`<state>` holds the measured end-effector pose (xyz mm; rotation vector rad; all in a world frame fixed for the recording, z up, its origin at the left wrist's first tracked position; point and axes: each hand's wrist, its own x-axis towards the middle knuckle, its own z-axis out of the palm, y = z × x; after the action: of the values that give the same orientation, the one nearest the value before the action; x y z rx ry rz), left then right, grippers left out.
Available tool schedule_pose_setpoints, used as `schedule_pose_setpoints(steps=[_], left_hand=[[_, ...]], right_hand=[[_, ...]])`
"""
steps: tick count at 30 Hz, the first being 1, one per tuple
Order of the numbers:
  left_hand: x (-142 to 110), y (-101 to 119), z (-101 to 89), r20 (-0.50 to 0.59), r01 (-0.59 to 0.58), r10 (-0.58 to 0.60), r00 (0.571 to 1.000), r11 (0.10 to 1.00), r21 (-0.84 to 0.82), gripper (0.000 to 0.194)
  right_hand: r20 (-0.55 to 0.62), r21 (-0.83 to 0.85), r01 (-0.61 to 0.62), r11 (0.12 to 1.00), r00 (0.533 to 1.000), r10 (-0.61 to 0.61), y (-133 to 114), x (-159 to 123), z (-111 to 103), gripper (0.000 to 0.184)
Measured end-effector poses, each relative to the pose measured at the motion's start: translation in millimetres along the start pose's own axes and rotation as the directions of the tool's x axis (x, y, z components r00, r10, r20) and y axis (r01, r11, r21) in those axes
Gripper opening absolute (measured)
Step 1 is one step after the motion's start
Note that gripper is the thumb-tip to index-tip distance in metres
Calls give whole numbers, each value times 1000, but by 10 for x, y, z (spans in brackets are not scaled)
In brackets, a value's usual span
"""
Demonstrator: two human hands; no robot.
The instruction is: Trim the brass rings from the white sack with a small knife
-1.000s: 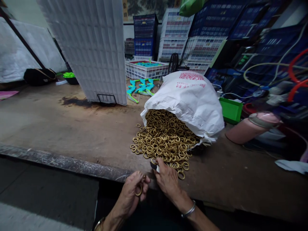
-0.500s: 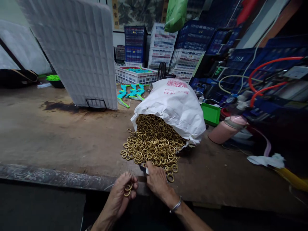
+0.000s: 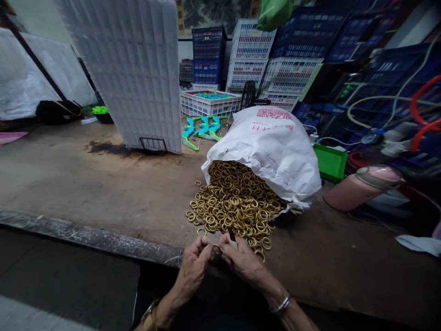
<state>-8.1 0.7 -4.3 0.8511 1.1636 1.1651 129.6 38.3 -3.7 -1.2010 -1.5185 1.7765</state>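
Observation:
A brass-coloured ring [image 3: 216, 247] spans the gap between my two hands at the table's front edge. My left hand [image 3: 195, 262] is closed, its thumb and fingertips pinching one side of this ring. Fingers of my right hand [image 3: 243, 259] are wrapped round a small knife-like tool [image 3: 233, 239] with a dark flat part and a whitish part, while its fingertips meet the ring's other side. Just beyond the hands lies a heap of similar rings [image 3: 234, 209], spilling from the mouth of a white woven sack [image 3: 272, 142] that rests on its side.
A tall white ribbed panel [image 3: 138, 82] stands on the wooden table [image 3: 86, 184]. Behind the sack are blue-and-green toy bows [image 3: 203, 128] and stacked crates [image 3: 248, 50]. At right lie a pink bottle [image 3: 358, 188] and a green tray [image 3: 329, 162].
My hands have come together, with a ring now between the fingertips. The tool has swung upward in my right hand. The camera view has shifted left.

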Motion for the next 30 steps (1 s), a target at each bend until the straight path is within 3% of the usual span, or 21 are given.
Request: schedule_pose_setpoints(steps=[5, 11, 16, 19, 21, 24, 27, 30], left_hand=[[-39, -59, -14, 15, -92, 91, 996, 994, 55, 22], [-79, -60, -39, 102, 159, -157, 982, 987, -3, 36], [-114, -10, -24, 121, 203, -192, 974, 975, -88, 36], [-125, 12, 0, 93, 234, -223, 970, 964, -127, 35], [-127, 14, 8, 64, 235, -229, 971, 963, -132, 36], [-130, 0, 4, 46, 198, -194, 980, 973, -120, 36], [-132, -24, -5, 30, 141, -139, 990, 987, -77, 35], [-125, -53, -12, 10, 73, -73, 997, 997, -28, 34]], right_hand=[[-33, -39, -27, 999, 999, 26, 46, 37, 66, 35], [-101, -130, 61, 990, 992, -74, 33, 56, 63, 29], [-68, -128, 106, 986, 991, -115, 1, 62, 74, 26], [-116, -230, 118, 966, 982, -148, 13, 52, 65, 25], [-154, -388, 132, 912, 967, -205, 41, 27, 61, 22], [-79, -629, 177, 757, 954, -289, 105, -35, 67, 16], [10, -760, 199, 619, 955, -296, 148, -91, 86, 30], [10, -834, 152, 530, 965, -261, 154, -115, 104, 40]])
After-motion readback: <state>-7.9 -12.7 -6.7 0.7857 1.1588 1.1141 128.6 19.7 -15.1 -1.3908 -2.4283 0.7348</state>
